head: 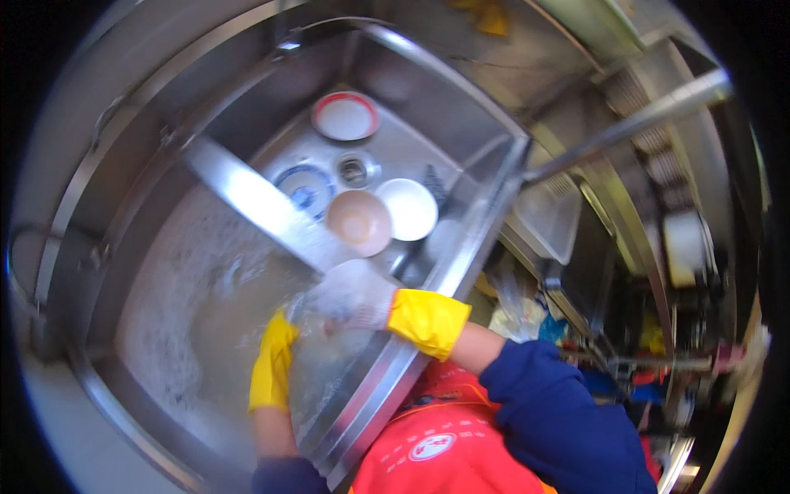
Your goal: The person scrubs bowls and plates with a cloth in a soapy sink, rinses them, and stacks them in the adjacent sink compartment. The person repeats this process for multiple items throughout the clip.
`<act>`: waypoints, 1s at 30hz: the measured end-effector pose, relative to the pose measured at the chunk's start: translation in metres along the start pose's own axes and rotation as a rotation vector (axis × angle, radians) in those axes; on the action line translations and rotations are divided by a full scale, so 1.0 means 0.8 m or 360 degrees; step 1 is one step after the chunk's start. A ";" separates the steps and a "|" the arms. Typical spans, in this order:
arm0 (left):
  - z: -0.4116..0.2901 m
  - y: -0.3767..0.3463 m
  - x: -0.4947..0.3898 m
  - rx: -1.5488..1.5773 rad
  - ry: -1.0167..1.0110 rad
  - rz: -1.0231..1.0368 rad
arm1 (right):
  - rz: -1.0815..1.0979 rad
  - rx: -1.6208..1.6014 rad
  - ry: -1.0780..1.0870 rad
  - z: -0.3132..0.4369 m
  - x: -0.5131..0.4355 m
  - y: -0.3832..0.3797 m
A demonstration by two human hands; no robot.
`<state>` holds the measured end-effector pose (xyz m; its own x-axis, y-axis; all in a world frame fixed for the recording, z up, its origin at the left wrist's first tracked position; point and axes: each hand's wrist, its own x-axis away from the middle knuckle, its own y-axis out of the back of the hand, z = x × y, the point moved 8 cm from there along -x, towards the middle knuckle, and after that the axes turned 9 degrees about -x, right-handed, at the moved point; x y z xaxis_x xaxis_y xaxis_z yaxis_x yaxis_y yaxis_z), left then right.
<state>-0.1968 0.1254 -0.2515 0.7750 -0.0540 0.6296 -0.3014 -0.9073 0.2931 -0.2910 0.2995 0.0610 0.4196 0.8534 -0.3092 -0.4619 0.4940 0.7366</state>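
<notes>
My left hand [276, 355], in a yellow rubber glove, reaches into cloudy, foamy water [228, 327] in the near-left sink basin; its fingers are blurred and partly hidden. Close to its right, my right hand [352, 295] wears a pale knit glove over a yellow one, low over the water beside the steel divider [259, 204]. Whether either hand holds something cannot be told. In the other basin lie a beige bowl [359, 223], a white bowl [407, 209], a blue-patterned dish [305, 189] and a red-rimmed dish [345, 116], around a drain [353, 171].
The sink's steel front rim [475, 213] runs between the basins and my body. A dark mesh-like item [434, 183] lies by the white bowl. At right are a steel pipe [636, 123], a translucent plastic tub [549, 216] and a plastic bag [518, 318].
</notes>
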 end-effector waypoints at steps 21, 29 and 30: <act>-0.105 0.193 0.331 -0.1348 0.0046 -0.1641 | 0.0089 0.0058 -0.0260 0.012 -0.004 0.003; 0.066 0.272 0.306 -0.0356 0.0190 -0.2084 | 0.0023 -0.2674 -0.0961 0.006 -0.069 -0.079; 0.083 0.280 0.301 -0.0219 0.0435 -0.2115 | -0.0150 -0.1878 -0.0947 0.003 -0.090 -0.086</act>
<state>-0.0408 -0.1185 -0.0824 0.3922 0.9176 -0.0646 0.5140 -0.1604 0.8427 -0.2877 0.2039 0.0337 0.6239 0.7549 0.2019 -0.6831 0.6524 -0.3284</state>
